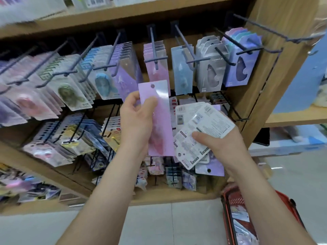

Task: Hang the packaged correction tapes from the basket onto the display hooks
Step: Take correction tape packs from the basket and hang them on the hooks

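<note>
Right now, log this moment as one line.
left hand holds pink pack upright | right hand grips pack stack | pack not yet hung | red basket lower right

Left hand (136, 121) grips pink package (160, 101), fingers curled; right hand (218, 140), thumb on top, clamps package stack (205, 119).

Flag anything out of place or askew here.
The fanned stack of white-backed carded packs in the right hand is jumbled: cards splay at angles, and the lowest lilac card points its hole down. The long pink pack in the left hand sits upright.

Wooden shelf unit (283, 18) w/ blue panel (300, 82) at right, pale tile floor (159, 227) below.
</note>
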`<move>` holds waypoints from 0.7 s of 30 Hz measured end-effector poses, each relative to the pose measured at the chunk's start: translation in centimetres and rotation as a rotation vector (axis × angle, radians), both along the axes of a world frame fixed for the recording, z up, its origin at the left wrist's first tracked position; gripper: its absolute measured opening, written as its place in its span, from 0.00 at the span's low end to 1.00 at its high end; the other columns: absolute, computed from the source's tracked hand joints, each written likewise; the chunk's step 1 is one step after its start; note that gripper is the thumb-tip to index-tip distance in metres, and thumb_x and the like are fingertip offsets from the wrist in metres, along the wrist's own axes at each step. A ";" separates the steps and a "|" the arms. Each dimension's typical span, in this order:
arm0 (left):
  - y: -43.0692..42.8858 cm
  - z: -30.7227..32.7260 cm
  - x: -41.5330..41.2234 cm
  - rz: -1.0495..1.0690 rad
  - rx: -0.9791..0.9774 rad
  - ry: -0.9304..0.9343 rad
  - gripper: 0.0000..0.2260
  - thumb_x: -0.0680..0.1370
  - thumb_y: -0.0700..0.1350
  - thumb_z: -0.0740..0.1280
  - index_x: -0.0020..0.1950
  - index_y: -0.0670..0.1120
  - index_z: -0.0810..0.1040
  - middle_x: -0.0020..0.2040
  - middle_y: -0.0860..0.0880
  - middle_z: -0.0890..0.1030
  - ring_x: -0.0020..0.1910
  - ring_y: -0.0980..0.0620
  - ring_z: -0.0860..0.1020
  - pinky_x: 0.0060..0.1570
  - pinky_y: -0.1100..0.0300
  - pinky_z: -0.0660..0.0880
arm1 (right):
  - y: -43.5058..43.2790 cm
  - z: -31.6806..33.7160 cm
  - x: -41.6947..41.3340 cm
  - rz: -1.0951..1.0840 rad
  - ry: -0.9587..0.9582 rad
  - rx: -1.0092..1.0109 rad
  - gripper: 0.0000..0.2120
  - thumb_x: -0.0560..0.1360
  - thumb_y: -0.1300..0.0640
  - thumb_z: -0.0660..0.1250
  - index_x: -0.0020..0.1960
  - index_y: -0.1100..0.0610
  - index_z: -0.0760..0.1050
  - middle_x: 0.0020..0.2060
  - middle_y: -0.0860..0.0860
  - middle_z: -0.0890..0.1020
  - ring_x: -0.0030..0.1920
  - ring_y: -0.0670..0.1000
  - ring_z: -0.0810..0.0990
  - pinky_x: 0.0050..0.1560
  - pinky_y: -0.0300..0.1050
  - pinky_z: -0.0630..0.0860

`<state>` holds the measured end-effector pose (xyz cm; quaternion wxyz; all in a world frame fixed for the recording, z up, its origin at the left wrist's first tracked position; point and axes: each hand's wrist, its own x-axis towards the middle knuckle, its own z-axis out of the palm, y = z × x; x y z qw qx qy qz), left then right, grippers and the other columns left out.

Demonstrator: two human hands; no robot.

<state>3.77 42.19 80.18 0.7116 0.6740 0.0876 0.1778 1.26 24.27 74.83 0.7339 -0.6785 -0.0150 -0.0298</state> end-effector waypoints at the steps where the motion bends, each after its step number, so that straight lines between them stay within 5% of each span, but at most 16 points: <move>1: -0.1 0.7 0.5 0.011 0.005 -0.012 0.01 0.77 0.43 0.70 0.47 0.47 0.78 0.31 0.55 0.79 0.29 0.54 0.74 0.31 0.59 0.70 | 0.3 0.5 0.3 0.018 -0.030 -0.024 0.21 0.70 0.67 0.76 0.53 0.45 0.76 0.47 0.40 0.85 0.50 0.43 0.84 0.49 0.41 0.81; 4: -0.5 2.1 1.8 0.030 0.008 -0.041 0.08 0.78 0.47 0.71 0.42 0.46 0.77 0.31 0.53 0.78 0.27 0.56 0.74 0.27 0.64 0.70 | 1.2 1.4 0.8 0.064 -0.099 -0.073 0.21 0.70 0.67 0.76 0.53 0.44 0.76 0.48 0.44 0.85 0.50 0.45 0.84 0.49 0.44 0.82; 10: -0.5 3.1 4.3 0.071 0.050 -0.066 0.12 0.77 0.48 0.71 0.42 0.43 0.74 0.28 0.50 0.70 0.24 0.53 0.66 0.23 0.64 0.63 | 1.6 1.8 1.2 0.097 -0.124 -0.083 0.21 0.71 0.68 0.74 0.52 0.44 0.76 0.45 0.38 0.85 0.47 0.40 0.83 0.44 0.34 0.79; 16: -0.6 2.5 4.3 -0.005 0.082 -0.093 0.07 0.77 0.46 0.72 0.41 0.47 0.78 0.30 0.55 0.78 0.30 0.57 0.75 0.32 0.62 0.73 | 1.3 1.7 1.4 0.064 -0.105 -0.103 0.22 0.70 0.67 0.75 0.57 0.47 0.76 0.50 0.45 0.85 0.51 0.44 0.83 0.49 0.40 0.82; 21: -0.4 2.2 4.3 -0.022 0.017 -0.097 0.05 0.78 0.45 0.71 0.42 0.49 0.80 0.36 0.47 0.80 0.37 0.48 0.77 0.39 0.53 0.76 | 1.0 1.7 1.3 0.052 -0.090 -0.088 0.23 0.71 0.68 0.75 0.57 0.46 0.76 0.49 0.44 0.85 0.51 0.43 0.83 0.49 0.39 0.81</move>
